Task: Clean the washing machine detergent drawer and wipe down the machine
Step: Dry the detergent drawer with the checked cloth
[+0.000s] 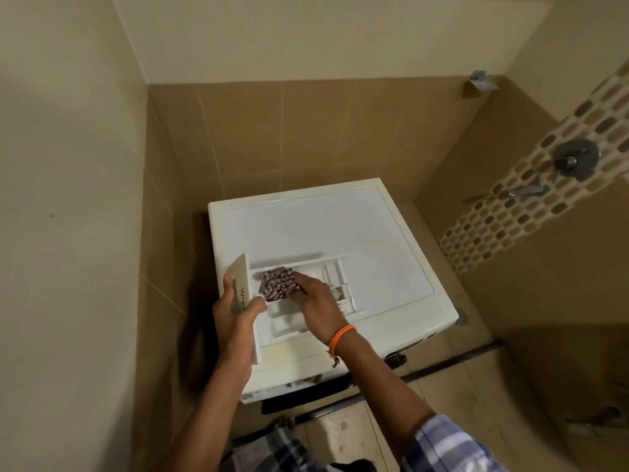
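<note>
Nearest: plaid sleeve (446, 444) at the lower right edge, tiled floor (343, 434) below. Orange braided wristband (342, 335) on the right wrist.

Left hand (235, 311): fingers and thumb clamped on the beige front panel of the detergent drawer (289, 321), at its left end.

Detergent drawer: removed from the machine, lying on the near left part of the washing machine (340, 233) top, front panel to the left, compartments facing up.

Right hand (316, 301): fingers curled round a dark patterned cloth (276, 282), pressing it into the far left compartment of the drawer.

Washing machine: white, set in a corner between tan tiled walls. Open drawer slot visible at the near front edge.

Far right: mosaic tile strip with a round metal shower valve (577, 159) and a lever tap (527, 190) below it. Floor drain (462, 316) just beyond the machine's right corner.
</note>
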`<state>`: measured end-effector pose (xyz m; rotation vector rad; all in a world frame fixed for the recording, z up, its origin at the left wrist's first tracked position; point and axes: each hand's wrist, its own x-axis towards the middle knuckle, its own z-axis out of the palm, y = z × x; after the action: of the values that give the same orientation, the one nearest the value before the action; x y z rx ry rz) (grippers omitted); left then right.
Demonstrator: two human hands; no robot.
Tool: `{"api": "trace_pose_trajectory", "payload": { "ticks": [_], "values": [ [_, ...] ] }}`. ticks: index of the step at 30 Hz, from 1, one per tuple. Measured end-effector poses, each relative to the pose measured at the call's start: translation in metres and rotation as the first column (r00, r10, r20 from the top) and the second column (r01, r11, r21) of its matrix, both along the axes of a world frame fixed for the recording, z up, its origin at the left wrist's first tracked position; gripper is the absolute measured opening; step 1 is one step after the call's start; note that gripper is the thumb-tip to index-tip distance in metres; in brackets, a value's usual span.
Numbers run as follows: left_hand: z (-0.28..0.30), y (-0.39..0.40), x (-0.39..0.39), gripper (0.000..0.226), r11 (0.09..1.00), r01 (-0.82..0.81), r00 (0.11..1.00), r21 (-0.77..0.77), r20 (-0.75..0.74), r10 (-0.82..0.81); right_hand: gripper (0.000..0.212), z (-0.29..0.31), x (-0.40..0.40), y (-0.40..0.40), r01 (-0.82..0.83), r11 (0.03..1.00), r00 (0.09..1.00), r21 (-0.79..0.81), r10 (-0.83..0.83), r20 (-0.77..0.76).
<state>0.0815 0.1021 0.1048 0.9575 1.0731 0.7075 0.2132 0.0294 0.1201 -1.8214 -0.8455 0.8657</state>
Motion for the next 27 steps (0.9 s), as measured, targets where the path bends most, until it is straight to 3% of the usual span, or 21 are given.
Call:
{"api": "trace_pose_trajectory", "payload": {
  "ticks": [2,5,8,10,12,14,15,17,22,27],
  "values": [
    [-0.002,0.004,-0.002,0.088,0.999,0.003,1.0,-0.032,0.002,-0.002,0.038,0.003,0.005,-0.005,0.115,0.989,0.962,0.092,-0.088,-0.258],
    [-0.005,0.007,-0.001,0.091,0.995,0.057,0.998,-0.088,0.001,-0.057,0.035,0.013,0.009,-0.001,0.346,0.932,0.875,0.111,-0.278,-0.397],
    [-0.005,0.006,0.001,0.093,0.989,0.085,0.996,-0.118,0.012,-0.085,0.034,0.016,0.005,0.009,0.51,0.835,0.844,0.208,-0.438,-0.31],
    [-0.003,0.004,0.004,0.095,0.985,0.092,0.996,-0.147,0.029,-0.089,0.034,0.016,-0.001,0.012,0.532,0.787,0.835,0.312,-0.548,-0.044],
    [-0.003,0.004,0.004,0.099,0.981,0.088,0.996,-0.175,0.048,-0.08,0.039,0.013,-0.01,0.015,0.309,0.883,0.854,0.353,-0.421,0.307],
    [-0.008,0.005,0.002,0.077,0.97,0.114,0.987,-0.214,0.139,-0.085,0.052,-0.002,-0.027,0.016,-0.005,0.979,0.848,0.205,-0.105,0.52],
    [-0.008,0.004,0.0,0.062,0.967,0.137,0.977,-0.215,0.188,-0.097,0.058,-0.009,-0.034,0.015,-0.074,0.991,0.843,0.115,0.0,0.537],
    [-0.011,0.004,-0.004,0.046,0.966,0.155,0.972,-0.207,0.209,-0.111,0.063,-0.014,-0.035,0.01,-0.09,0.995,0.854,0.048,0.053,0.517],
    [-0.008,0.012,-0.003,0.054,0.972,0.194,0.967,-0.135,0.194,-0.166,0.072,-0.005,-0.022,-0.004,-0.145,0.989,0.859,0.041,0.105,0.501],
    [-0.017,0.016,-0.004,0.055,0.973,0.14,0.975,-0.184,0.199,-0.103,0.07,-0.01,-0.017,-0.022,-0.231,0.973,0.783,0.022,0.172,0.598]
  ]
}}
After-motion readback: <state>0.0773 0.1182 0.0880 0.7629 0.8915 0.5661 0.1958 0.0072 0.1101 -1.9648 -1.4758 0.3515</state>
